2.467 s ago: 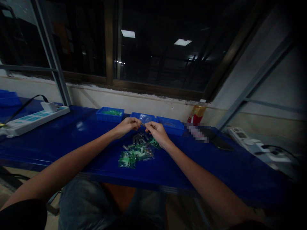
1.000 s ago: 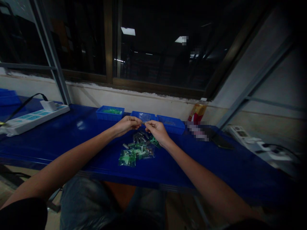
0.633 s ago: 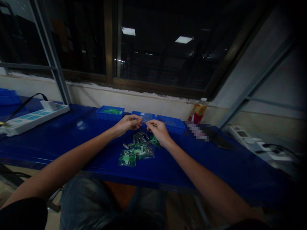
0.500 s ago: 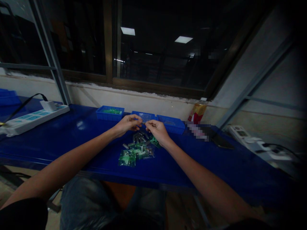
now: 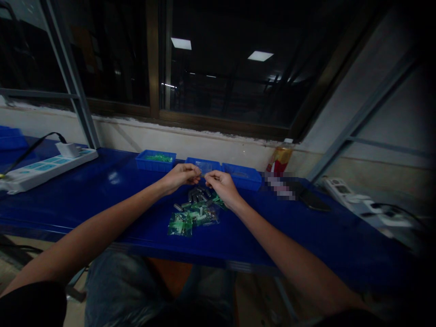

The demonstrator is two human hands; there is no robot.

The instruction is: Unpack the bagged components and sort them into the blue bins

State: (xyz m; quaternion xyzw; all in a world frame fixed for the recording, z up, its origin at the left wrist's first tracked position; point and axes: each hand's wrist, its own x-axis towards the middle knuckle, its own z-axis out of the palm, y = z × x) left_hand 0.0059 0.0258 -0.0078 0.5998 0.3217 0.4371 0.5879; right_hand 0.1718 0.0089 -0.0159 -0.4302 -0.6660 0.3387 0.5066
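My left hand (image 5: 184, 176) and my right hand (image 5: 221, 185) meet over the middle of the blue table, thumbs and fingertips pinched close together. Between them is a small thin piece (image 5: 202, 175), too small and dark to name, and both hands seem to grip it. Below the hands lie several small dark metal cylinders (image 5: 197, 195) in a loose pile. Nearer to me are small clear bags with green and white parts (image 5: 180, 224). Some green pieces (image 5: 218, 200) show beside my right wrist, partly hidden by it.
Along the wall stand a blue bin of green parts (image 5: 156, 158), a middle blue bin (image 5: 211, 164) and a right blue bin (image 5: 247, 177). A white power strip (image 5: 51, 170) lies left. A red and yellow packet (image 5: 281, 161) and a dark phone (image 5: 313, 200) are at right.
The fingers of my left hand have curled in closer around the small piece. Both hands stay in nearly the same place; the things on the table have not moved.
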